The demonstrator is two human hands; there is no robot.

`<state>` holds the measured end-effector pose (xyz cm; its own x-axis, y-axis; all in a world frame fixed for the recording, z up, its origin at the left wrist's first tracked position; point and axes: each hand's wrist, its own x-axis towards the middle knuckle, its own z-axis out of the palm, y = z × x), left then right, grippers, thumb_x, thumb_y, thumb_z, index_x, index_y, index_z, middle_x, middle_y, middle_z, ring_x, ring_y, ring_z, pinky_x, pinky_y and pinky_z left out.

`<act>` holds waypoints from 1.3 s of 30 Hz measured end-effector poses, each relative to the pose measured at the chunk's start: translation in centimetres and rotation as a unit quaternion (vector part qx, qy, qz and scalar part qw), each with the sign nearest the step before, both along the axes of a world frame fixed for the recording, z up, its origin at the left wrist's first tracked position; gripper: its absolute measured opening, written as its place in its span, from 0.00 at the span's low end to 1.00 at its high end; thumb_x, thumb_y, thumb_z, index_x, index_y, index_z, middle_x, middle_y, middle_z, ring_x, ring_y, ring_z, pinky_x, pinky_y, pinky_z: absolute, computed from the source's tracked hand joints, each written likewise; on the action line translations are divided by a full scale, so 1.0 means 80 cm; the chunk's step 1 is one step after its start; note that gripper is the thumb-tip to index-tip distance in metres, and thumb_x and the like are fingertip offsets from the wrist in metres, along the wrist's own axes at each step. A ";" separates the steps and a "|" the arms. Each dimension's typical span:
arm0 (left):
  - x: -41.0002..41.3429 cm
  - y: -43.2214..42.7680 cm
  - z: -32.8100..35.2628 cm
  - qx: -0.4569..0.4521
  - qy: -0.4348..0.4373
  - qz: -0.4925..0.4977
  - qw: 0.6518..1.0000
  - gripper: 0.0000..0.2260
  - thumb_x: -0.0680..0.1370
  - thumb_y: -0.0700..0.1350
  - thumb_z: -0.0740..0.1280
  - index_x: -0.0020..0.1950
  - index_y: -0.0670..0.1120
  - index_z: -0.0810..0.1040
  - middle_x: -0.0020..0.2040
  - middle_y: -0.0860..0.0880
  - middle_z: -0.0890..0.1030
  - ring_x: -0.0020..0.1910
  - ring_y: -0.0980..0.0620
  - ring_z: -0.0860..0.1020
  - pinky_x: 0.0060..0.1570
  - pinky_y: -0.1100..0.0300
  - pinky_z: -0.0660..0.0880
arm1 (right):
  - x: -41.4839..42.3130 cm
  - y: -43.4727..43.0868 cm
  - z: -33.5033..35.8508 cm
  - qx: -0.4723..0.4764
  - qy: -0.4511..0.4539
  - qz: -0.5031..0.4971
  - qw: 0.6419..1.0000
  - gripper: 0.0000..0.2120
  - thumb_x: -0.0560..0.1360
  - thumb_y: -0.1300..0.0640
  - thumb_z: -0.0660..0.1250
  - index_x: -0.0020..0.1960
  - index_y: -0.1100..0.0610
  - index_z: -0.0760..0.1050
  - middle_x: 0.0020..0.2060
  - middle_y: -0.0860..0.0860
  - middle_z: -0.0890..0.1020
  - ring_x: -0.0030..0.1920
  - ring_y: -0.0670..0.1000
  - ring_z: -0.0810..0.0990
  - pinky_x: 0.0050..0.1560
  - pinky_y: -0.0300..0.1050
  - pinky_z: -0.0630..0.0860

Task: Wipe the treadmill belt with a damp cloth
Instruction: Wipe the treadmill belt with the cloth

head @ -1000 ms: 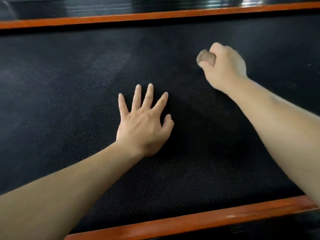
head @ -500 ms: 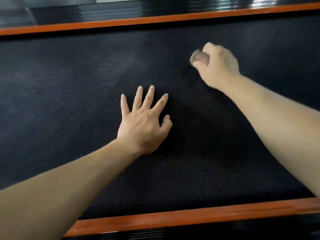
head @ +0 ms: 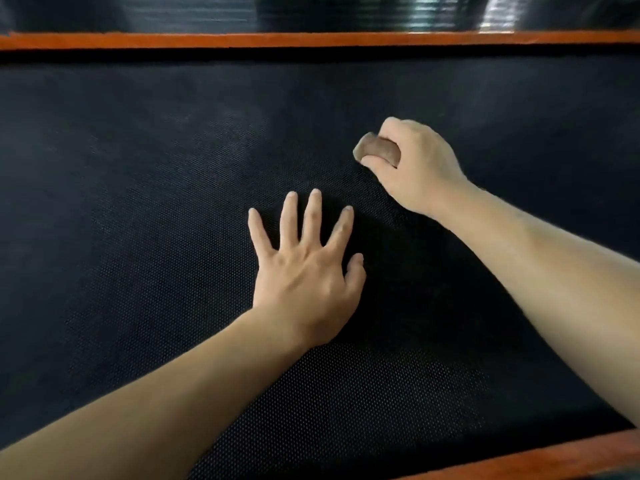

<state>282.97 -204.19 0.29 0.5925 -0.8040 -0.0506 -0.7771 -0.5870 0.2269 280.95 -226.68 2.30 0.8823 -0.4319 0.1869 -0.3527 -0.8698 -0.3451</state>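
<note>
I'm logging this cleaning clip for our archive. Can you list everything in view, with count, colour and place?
treadmill belt: one, black with a dotted texture, fills most of the view
far orange strip: one, orange, along the belt's far edge
near orange strip: one, orange, along the belt's near edge, lower right
side rail: one, glossy black, beyond the far orange strip
cloth: one, brownish, bunched up, upper right of centre
left hand: one, flat on the belt at centre, fingers spread
right hand: one, fingers curled round the cloth
</note>
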 end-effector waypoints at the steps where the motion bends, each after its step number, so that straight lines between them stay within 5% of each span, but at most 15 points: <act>1: 0.000 0.000 0.001 -0.001 0.008 0.001 1.000 0.29 0.82 0.63 0.45 0.82 0.58 0.49 0.84 0.45 0.45 0.82 0.41 0.40 0.74 0.29 0.36 | 0.000 -0.006 0.003 -0.015 0.007 -0.001 1.000 0.13 0.78 0.46 0.68 0.46 0.52 0.68 0.41 0.51 0.75 0.42 0.54 0.73 0.42 0.47 0.66; 6: 0.007 -0.019 0.014 -0.007 0.022 0.016 1.000 0.29 0.82 0.63 0.49 0.82 0.57 0.52 0.84 0.43 0.46 0.82 0.39 0.40 0.74 0.28 0.37 | 0.029 -0.092 0.018 -0.037 0.011 -0.229 0.973 0.13 0.79 0.45 0.64 0.56 0.54 0.71 0.52 0.57 0.80 0.55 0.63 0.78 0.47 0.49 0.68; 12: 0.018 -0.089 0.013 -0.003 0.028 0.061 0.998 0.29 0.83 0.62 0.50 0.83 0.55 0.51 0.83 0.40 0.42 0.80 0.35 0.35 0.71 0.28 0.32 | 0.003 -0.049 0.003 -0.008 0.008 -0.001 1.000 0.14 0.78 0.47 0.69 0.47 0.57 0.71 0.42 0.52 0.77 0.42 0.55 0.74 0.41 0.50 0.70; 18: 0.011 -0.101 -0.004 -0.009 -0.023 0.075 0.997 0.30 0.81 0.63 0.45 0.83 0.56 0.48 0.83 0.39 0.43 0.80 0.33 0.36 0.72 0.26 0.35 | 0.047 -0.153 0.012 -0.043 -0.003 -0.174 0.984 0.14 0.79 0.45 0.65 0.55 0.55 0.72 0.49 0.56 0.79 0.51 0.62 0.78 0.46 0.52 0.72; 24: 0.012 -0.102 -0.003 -0.010 -0.030 0.079 0.996 0.31 0.80 0.65 0.44 0.83 0.57 0.48 0.84 0.41 0.44 0.81 0.35 0.37 0.73 0.28 0.36 | 0.025 -0.104 0.002 -0.025 0.007 0.069 0.997 0.14 0.78 0.46 0.68 0.47 0.56 0.71 0.41 0.52 0.77 0.42 0.55 0.74 0.41 0.49 0.70; 29: 0.011 -0.103 -0.002 -0.008 -0.036 0.083 0.996 0.31 0.80 0.65 0.44 0.82 0.58 0.47 0.84 0.42 0.43 0.81 0.36 0.37 0.73 0.28 0.36 | 0.090 -0.178 0.016 -0.038 -0.012 -0.138 0.990 0.15 0.79 0.44 0.64 0.58 0.54 0.74 0.55 0.56 0.81 0.57 0.62 0.78 0.51 0.52 0.72; 35: 0.011 -0.103 -0.002 -0.005 -0.028 0.084 0.996 0.32 0.79 0.65 0.44 0.83 0.59 0.47 0.84 0.43 0.43 0.81 0.37 0.36 0.74 0.28 0.36 | 0.079 -0.129 -0.003 -0.026 -0.021 0.052 0.998 0.12 0.78 0.44 0.67 0.47 0.52 0.70 0.43 0.51 0.77 0.43 0.55 0.75 0.43 0.49 0.70; 39: 0.010 -0.103 -0.002 -0.007 -0.031 0.085 0.996 0.31 0.80 0.65 0.44 0.83 0.59 0.47 0.84 0.44 0.42 0.81 0.37 0.35 0.74 0.29 0.35 | 0.120 -0.167 0.008 -0.075 -0.017 -0.055 0.996 0.14 0.80 0.44 0.65 0.57 0.54 0.74 0.52 0.54 0.81 0.54 0.60 0.79 0.49 0.51 0.72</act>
